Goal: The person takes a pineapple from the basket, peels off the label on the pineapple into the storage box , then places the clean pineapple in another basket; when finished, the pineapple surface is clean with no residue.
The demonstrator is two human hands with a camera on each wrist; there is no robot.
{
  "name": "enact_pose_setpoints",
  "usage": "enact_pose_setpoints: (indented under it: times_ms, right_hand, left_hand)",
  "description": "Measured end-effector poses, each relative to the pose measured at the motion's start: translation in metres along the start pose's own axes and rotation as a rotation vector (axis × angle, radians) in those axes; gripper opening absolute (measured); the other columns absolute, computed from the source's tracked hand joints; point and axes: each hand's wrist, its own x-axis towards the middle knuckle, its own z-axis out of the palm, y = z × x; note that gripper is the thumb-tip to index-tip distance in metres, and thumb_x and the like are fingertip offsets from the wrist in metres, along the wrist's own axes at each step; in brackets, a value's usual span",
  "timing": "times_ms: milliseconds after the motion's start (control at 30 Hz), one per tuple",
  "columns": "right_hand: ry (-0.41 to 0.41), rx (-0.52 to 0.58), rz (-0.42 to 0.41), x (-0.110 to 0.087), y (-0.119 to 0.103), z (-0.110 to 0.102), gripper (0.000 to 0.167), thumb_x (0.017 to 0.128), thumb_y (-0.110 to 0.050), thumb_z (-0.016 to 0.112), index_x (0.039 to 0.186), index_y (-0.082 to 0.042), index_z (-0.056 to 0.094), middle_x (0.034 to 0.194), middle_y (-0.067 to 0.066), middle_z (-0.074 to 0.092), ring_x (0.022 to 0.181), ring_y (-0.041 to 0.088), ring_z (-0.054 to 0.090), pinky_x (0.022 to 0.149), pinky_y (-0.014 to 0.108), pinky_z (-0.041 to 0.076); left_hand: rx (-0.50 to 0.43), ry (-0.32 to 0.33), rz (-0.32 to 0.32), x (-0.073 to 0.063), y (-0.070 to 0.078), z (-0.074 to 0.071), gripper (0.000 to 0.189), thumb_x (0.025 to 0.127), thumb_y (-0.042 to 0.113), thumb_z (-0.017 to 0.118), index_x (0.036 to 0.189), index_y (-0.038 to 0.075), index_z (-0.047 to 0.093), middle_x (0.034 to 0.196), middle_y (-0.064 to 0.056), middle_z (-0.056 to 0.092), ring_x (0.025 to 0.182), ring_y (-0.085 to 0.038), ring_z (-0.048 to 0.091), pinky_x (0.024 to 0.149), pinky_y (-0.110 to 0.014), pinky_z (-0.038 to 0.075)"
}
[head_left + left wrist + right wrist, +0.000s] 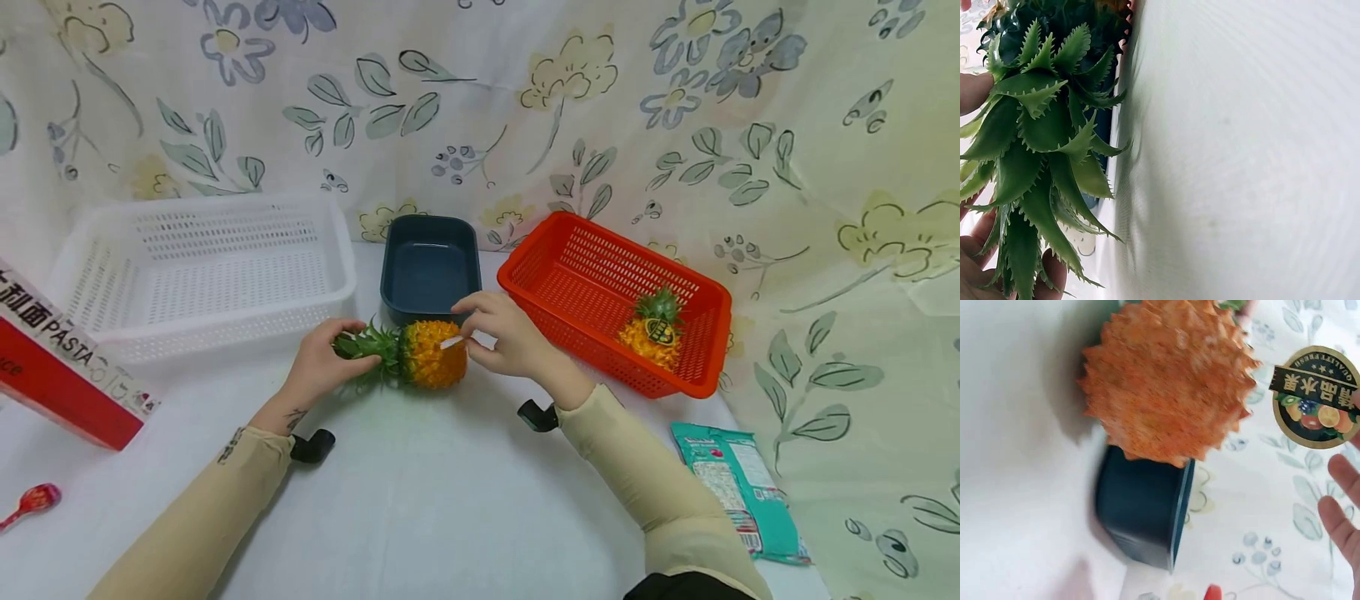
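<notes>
A small pineapple [431,358] lies on its side on the white cloth, leafy crown to the left and orange body to the right. My left hand [318,358] holds the crown [1035,137], with the thumb on one side and fingers on the other. At the body's end, my right hand [510,333] pinches a round black fruit sticker [1319,397] by its edge. In the right wrist view the sticker is apart from the pineapple's spiky orange base [1166,381]. Directly behind the pineapple stands a dark blue tub [431,258].
A red basket [585,346] at right holds another pineapple [652,333] bearing a black sticker. A white basket [225,333] stands back left, a red pasta box [67,375] before it. A red lollipop-like item [39,498] lies front left, a teal packet [738,492] right.
</notes>
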Motion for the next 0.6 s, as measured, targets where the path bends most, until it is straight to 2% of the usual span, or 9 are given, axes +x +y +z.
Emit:
enact_pose_setpoints:
  times_ms: [167,267,367,467,600]
  right_hand:
    - [0.136,-0.068,0.066,0.012,0.014,0.0,0.006,0.076,-0.002,0.066,0.074,-0.006,0.063,0.106,0.014,0.064,0.099,0.026,0.056,0.088,0.037,0.046]
    - [0.166,-0.145,0.113,0.023,0.024,0.003,0.004,0.079,-0.004,0.062,0.076,-0.005,0.065,0.105,0.014,0.065,0.098,0.027,0.057,0.089,0.037,0.046]
    - [0.128,-0.226,0.171,0.033,0.034,0.008,0.01,0.082,-0.006,0.059,0.082,-0.004,0.069,0.104,0.012,0.065,0.098,0.026,0.058,0.09,0.037,0.046]
    - [0.043,-0.304,0.251,0.042,0.042,0.014,0.015,0.085,-0.009,0.058,0.09,-0.005,0.071,0.104,0.01,0.065,0.096,0.024,0.058,0.089,0.034,0.047]
    - [-0.083,-0.367,0.357,0.051,0.049,0.019,0.018,0.088,-0.01,0.057,0.097,-0.007,0.072,0.103,0.007,0.065,0.091,0.023,0.058,0.08,0.03,0.05]
  left_hand:
    - [0.0,0.004,0.005,0.0,0.0,0.0,0.056,0.071,0.019,0.08,0.119,0.001,0.057,0.116,-0.017,0.057,0.106,-0.032,0.052,0.09,-0.046,0.043]
    - [0.001,-0.002,0.0,0.0,0.0,0.0,0.055,0.072,0.019,0.08,0.118,0.001,0.057,0.116,-0.018,0.056,0.106,-0.032,0.051,0.09,-0.047,0.043]
    - [0.004,-0.014,-0.012,-0.001,0.001,0.0,0.055,0.073,0.021,0.079,0.119,0.002,0.056,0.118,-0.018,0.055,0.108,-0.033,0.05,0.09,-0.047,0.042]
    - [0.011,-0.02,-0.02,-0.001,0.001,-0.001,0.055,0.074,0.022,0.078,0.119,0.001,0.056,0.119,-0.018,0.054,0.108,-0.033,0.05,0.091,-0.047,0.042]
    - [0.016,-0.02,-0.026,-0.001,0.0,0.001,0.055,0.074,0.022,0.078,0.119,0.002,0.056,0.119,-0.018,0.054,0.108,-0.033,0.05,0.09,-0.047,0.043]
